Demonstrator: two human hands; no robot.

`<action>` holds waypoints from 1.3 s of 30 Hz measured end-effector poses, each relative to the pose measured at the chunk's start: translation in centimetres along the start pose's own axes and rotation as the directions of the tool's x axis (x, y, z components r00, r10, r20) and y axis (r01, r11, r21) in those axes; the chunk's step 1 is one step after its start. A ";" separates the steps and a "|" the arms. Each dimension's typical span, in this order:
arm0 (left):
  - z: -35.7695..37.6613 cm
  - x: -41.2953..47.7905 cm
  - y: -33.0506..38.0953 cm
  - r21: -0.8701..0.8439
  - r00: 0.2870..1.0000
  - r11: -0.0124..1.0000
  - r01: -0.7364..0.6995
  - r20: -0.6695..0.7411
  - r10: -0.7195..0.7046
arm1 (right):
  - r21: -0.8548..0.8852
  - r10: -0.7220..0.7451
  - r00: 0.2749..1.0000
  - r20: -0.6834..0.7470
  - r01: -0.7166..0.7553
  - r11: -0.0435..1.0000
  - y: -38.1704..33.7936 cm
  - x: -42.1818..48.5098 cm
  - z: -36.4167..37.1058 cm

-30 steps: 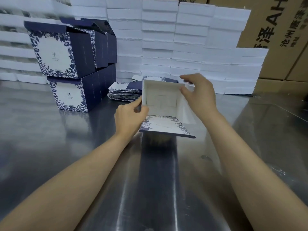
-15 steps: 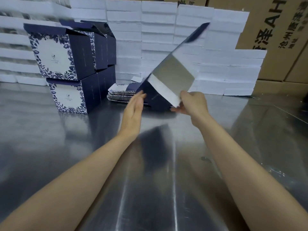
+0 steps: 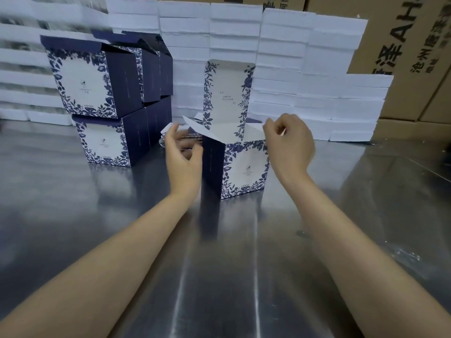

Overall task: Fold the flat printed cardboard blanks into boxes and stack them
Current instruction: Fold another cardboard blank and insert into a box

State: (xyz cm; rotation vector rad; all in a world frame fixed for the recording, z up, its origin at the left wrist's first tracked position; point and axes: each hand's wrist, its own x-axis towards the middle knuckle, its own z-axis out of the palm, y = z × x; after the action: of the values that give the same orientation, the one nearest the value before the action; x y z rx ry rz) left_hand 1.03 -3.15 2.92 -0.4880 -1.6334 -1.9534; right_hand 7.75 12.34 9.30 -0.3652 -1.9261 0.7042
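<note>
Centrally, one open box [image 3: 245, 168], left hand [image 3: 183, 164], right hand [image 3: 290, 145] flanking it

Bright overhead light glares off the steel table [image 3: 146, 240]; edges bend, motion-blurred.

Both bare forearms reaching forward, left grip [image 3: 183, 156] loosely curled, right grip [image 3: 289, 142] higher, fingers curled

Steel table [image 3: 122, 240]: folded box [image 3: 244, 169], box stack [image 3: 107, 142], flat blanks [image 3: 190, 137].
</note>
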 end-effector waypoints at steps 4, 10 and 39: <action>-0.8 0.8 -0.7 0.381 0.909 0.837 -0.393 0.026 0.415 | 0.021 0.011 0.943 0.333 -0.019 1.000 2.7 0.5 0.5; -1.3 0.8 -1.6 0.291 0.981 0.937 -0.194 0.031 0.193 | 0.007 0.150 0.934 0.323 -0.161 0.987 2.3 0.8 0.3; -2.0 5.4 4.3 0.427 0.820 0.872 0.238 0.393 -0.416 | 0.179 0.032 0.777 0.629 -0.184 0.967 -0.8 0.9 -1.5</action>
State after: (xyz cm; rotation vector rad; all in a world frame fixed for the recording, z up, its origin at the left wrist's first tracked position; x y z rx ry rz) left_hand -0.45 -6.50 9.08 -0.5960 -2.4877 -1.7810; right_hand 8.76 12.66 10.90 -0.0919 -2.4188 1.2350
